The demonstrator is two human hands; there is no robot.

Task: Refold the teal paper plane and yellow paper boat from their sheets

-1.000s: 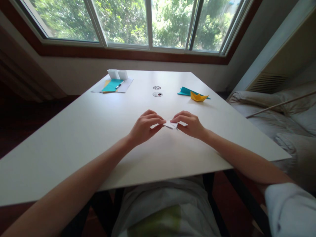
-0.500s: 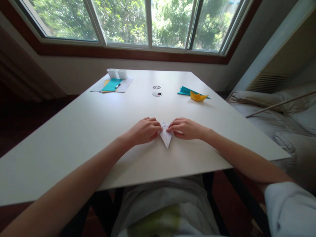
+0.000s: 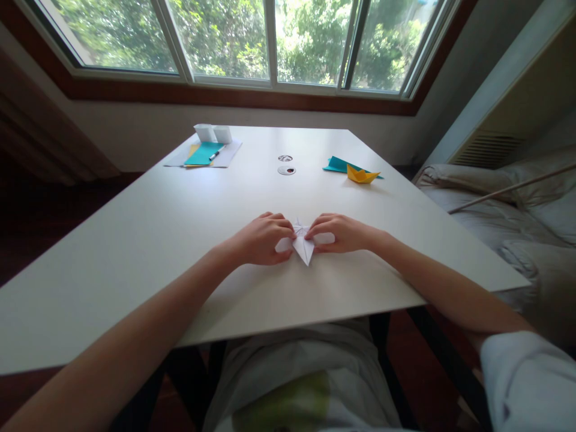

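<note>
A small folded white paper [image 3: 303, 247] lies on the white table [image 3: 157, 240] in front of me, its point toward me. My left hand [image 3: 263, 238] pinches its left side and my right hand [image 3: 339, 233] pinches its right side. Both hands rest on the tabletop, fingertips meeting at the paper's top. Side flaps show a little under each hand.
A yellow paper boat [image 3: 362, 175] sits on a teal sheet [image 3: 338, 165] at the far right. At the far left lie a teal sheet with a pen [image 3: 205, 154] and two white boxes [image 3: 213, 132]. Two cable holes [image 3: 287, 170] are mid-table. A sofa [image 3: 504, 210] stands to the right.
The paper went from held flat above the table to lying on it, point toward me. Both hands came down and nearer to me; side flaps have spread out slightly.
</note>
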